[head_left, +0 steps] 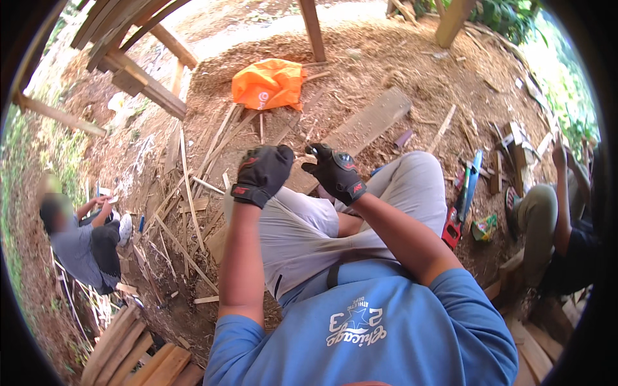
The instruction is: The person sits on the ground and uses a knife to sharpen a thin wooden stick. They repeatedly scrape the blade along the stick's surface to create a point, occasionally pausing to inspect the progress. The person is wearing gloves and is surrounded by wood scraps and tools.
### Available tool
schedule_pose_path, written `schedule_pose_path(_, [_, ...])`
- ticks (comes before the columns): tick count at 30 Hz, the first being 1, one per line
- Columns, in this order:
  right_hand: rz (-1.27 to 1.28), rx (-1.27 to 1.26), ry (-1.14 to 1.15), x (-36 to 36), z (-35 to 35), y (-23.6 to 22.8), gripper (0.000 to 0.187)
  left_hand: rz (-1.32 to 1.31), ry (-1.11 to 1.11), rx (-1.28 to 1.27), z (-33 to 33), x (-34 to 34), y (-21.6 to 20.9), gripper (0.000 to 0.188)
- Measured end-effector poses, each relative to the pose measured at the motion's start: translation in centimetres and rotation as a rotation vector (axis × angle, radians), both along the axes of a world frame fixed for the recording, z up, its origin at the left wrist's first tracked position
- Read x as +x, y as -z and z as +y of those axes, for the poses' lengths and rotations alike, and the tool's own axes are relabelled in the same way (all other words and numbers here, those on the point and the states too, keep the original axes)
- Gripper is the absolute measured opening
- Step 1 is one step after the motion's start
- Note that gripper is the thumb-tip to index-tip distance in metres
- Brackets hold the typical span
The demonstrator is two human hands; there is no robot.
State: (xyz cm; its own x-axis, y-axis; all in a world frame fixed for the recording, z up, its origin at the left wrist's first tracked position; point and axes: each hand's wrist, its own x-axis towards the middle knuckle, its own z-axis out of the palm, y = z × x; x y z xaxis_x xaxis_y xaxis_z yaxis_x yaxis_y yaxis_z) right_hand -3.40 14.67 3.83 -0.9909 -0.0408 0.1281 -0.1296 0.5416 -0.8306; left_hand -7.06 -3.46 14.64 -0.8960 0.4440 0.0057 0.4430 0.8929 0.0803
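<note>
My left hand (265, 170) and my right hand (336, 172), both in dark work gloves with red marks, are raised close together above my lap. The left fingers are curled into a closed grip, and what lies inside is hidden. My right thumb and fingers are pinched together around something small; a pale tip shows there, too small to name. My crossed legs in light grey trousers (412, 183) lie under the hands. Just beyond them, a wide wooden plank (370, 122) rests on the ground.
An orange bag (269, 85) lies ahead among wood shavings. Thin wood strips (188, 186) are scattered to the left. A red-handled saw (452, 230) lies by my right knee. One person (84, 238) sits at left, another person (563, 212) at right. Timber posts (311, 32) stand ahead.
</note>
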Motion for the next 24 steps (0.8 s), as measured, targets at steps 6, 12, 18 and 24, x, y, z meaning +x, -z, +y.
schedule_pose_path(6, [-0.025,0.136,-0.067,-0.9,-1.4,-0.1,0.028,-0.074,-0.005,0.070,-0.4,2.2,0.3,0.033])
schedule_pose_path(12, [0.169,0.069,-0.392,-1.6,0.5,1.4,0.028,0.082,-0.098,0.417,-0.2,5.4,-2.5,0.021])
schedule_pose_path(18, [-0.081,-0.065,-0.386,-2.6,1.0,2.0,0.035,-0.068,-0.072,0.403,0.0,5.9,-1.9,0.037])
schedule_pose_path(24, [-0.372,-0.259,-0.154,-1.2,2.1,1.5,0.045,-0.141,-0.076,0.376,-0.3,5.5,-2.1,0.047])
